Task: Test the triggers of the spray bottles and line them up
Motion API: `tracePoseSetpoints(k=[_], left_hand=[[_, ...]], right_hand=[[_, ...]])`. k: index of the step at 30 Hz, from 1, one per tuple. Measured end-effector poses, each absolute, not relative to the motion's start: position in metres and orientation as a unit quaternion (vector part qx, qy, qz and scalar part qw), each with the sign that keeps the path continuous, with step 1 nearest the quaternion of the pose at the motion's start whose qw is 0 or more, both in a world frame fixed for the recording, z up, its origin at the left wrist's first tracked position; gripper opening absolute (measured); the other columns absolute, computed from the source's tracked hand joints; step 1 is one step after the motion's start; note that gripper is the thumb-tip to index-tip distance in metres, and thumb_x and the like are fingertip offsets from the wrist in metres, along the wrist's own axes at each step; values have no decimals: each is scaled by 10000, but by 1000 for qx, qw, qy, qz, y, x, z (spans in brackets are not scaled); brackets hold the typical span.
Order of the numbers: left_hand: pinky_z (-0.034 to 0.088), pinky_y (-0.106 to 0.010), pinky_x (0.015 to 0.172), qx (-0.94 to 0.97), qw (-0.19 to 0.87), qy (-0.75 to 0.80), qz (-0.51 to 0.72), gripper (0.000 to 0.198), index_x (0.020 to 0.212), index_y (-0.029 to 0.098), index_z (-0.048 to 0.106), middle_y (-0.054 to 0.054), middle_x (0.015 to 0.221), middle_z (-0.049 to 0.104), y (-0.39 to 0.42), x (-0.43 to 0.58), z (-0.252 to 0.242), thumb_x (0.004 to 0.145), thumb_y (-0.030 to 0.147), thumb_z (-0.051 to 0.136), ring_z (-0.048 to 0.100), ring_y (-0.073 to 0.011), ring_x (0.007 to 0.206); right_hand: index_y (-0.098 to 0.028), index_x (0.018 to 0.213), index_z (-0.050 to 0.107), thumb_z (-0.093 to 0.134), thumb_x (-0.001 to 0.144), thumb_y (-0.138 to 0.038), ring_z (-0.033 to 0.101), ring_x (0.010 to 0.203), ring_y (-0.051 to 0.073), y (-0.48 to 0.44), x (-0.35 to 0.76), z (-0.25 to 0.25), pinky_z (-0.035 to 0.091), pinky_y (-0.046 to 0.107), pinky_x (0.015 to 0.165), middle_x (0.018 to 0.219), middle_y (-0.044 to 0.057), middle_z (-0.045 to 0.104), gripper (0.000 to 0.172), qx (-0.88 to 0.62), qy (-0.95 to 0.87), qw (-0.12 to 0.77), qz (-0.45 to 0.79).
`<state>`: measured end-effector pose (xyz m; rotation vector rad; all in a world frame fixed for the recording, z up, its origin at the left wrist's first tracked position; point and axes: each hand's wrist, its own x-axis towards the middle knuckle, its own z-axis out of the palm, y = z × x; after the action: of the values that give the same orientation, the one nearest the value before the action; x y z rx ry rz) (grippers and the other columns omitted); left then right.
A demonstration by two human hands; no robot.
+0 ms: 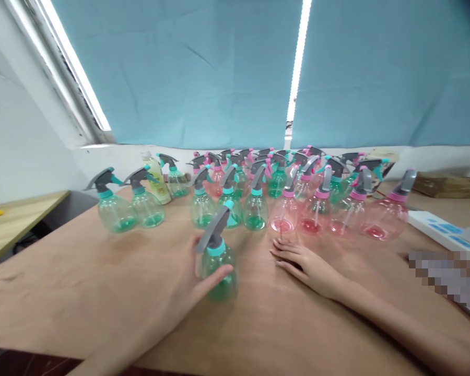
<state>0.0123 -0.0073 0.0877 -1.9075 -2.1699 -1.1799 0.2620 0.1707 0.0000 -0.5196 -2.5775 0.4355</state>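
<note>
My left hand (198, 282) is wrapped round the body of a green spray bottle (218, 271) with a grey trigger and teal collar, standing upright on the brown table (102, 292). My right hand (303, 261) lies flat on the table to its right, fingers stretched out and pointing left, holding nothing. Just beyond the right hand stand pink spray bottles (317, 211). Behind the held bottle are more green spray bottles (227, 206).
Several green and pink spray bottles crowd the back of the table under a blue window blind (219, 68). Two green bottles (129, 206) stand apart at left, beside a yellowish bottle (156, 180). A white box (438, 230) lies at right. A lower wooden surface (19, 219) sits at far left.
</note>
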Motion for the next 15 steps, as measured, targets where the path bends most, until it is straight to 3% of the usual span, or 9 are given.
tracePoseSetpoints(k=[4, 8, 12, 15], left_hand=[[520, -489, 917, -550, -8, -712, -436, 543, 1142, 255, 541, -74, 1172, 625, -17, -40, 97, 699, 529, 698, 630, -305, 1074], [542, -506, 863, -492, -20, -758, -427, 612, 1075, 174, 586, -134, 1103, 663, -11, -91, 104, 654, 604, 695, 644, -342, 1031], [549, -448, 856, -511, 30, -762, -396, 583, 1207, 196, 567, -130, 1171, 671, 11, -123, 105, 759, 563, 636, 650, -332, 1071], [533, -453, 884, -530, 69, -746, -397, 593, 1286, 186, 515, -145, 1231, 653, 30, -137, 103, 801, 511, 613, 617, -342, 1139]], right_hand=[[-246, 1318, 581, 450, 981, -384, 458, 1331, 259, 169, 262, -3, 358, 510, 1122, 1409, 62, 531, 386, -205, -939, 230, 154], [-268, 1290, 605, 459, 975, -369, 492, 1304, 263, 167, 258, -6, 383, 516, 1107, 1374, 52, 568, 362, -217, -934, 246, 142], [-243, 1288, 608, 428, 985, -359, 511, 1287, 268, 161, 253, 1, 393, 520, 1096, 1370, 71, 570, 370, -240, -937, 225, 118], [-196, 1338, 559, 455, 965, -459, 485, 1306, 298, 153, 249, 13, 402, 531, 1081, 1386, 117, 548, 469, -266, -942, 177, 102]])
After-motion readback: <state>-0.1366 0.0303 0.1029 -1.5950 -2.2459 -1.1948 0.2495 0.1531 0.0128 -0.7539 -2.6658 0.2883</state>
